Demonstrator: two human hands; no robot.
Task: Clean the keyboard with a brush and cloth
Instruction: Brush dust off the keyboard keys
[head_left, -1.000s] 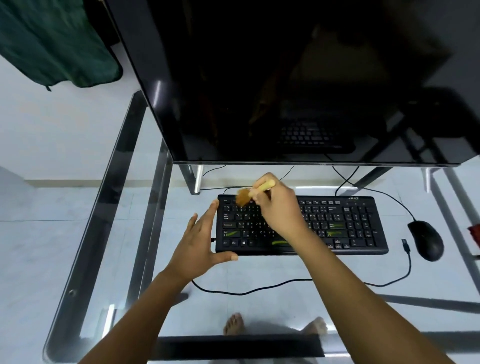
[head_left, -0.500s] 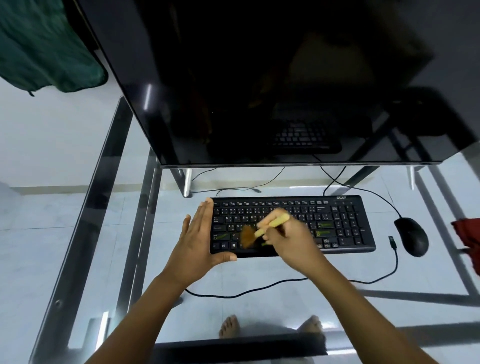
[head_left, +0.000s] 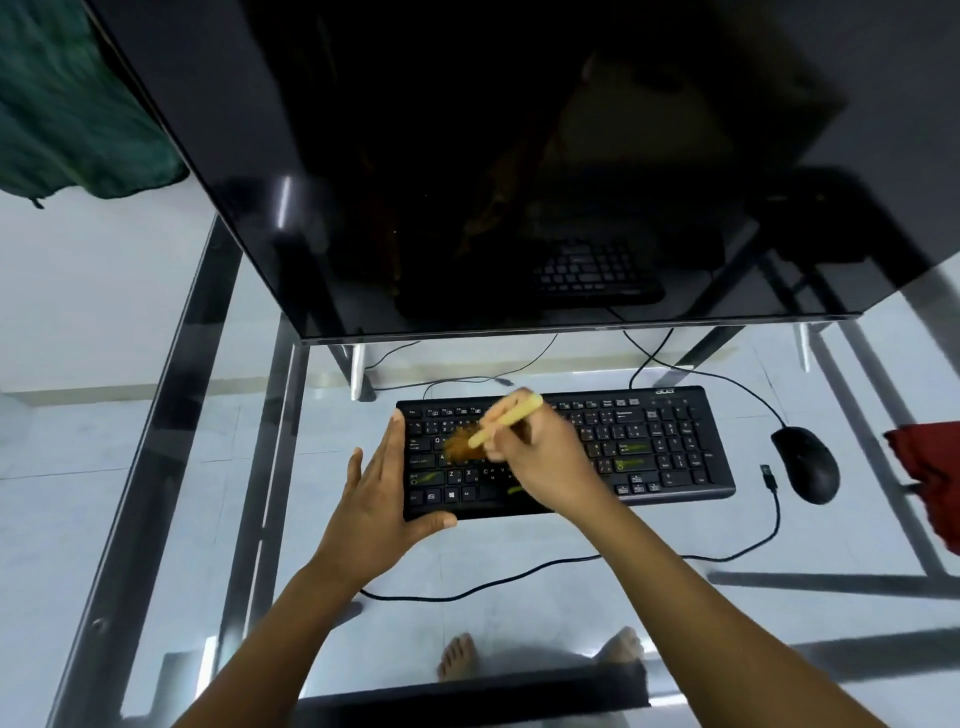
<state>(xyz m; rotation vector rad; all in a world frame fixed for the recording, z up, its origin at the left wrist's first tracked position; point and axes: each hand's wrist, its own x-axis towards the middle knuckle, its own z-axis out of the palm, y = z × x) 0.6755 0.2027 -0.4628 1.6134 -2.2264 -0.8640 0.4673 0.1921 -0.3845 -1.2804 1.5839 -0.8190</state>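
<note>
Right hand (head_left: 540, 457) gripping yellow-handled brush (head_left: 498, 428), fingers closed round the handle, bristles blurred and pressing on the left-hand letter keys. Left hand (head_left: 382, 493) lying flat and spread wide, bracing the left end of the keyboard, thumb hooked along its front edge, holding nothing.

Taking items by size:
- Monitor (head_left: 519, 156): dark, unlit, overhanging the work area, reflecting the keys.
- Glass desk (head_left: 130, 493): transparent top on metal frame, floor and bare feet showing through.
- Keyboard (head_left: 670, 447): black, lying square on the glass just below the monitor, cable trailing toward the near edge.
- Red cloth (head_left: 930, 478): lying at the right edge, well apart from both hands, partly cut off by the frame.
- Mouse (head_left: 805, 465): black, sitting just right of the keyboard.

Judging progress: brushing stage under way, working the left half; greenish marks showing on several keys, nature unclear. Remaining, by appearance: brushing the right half and number pad, then wiping down with the cloth, not yet picked up.
</note>
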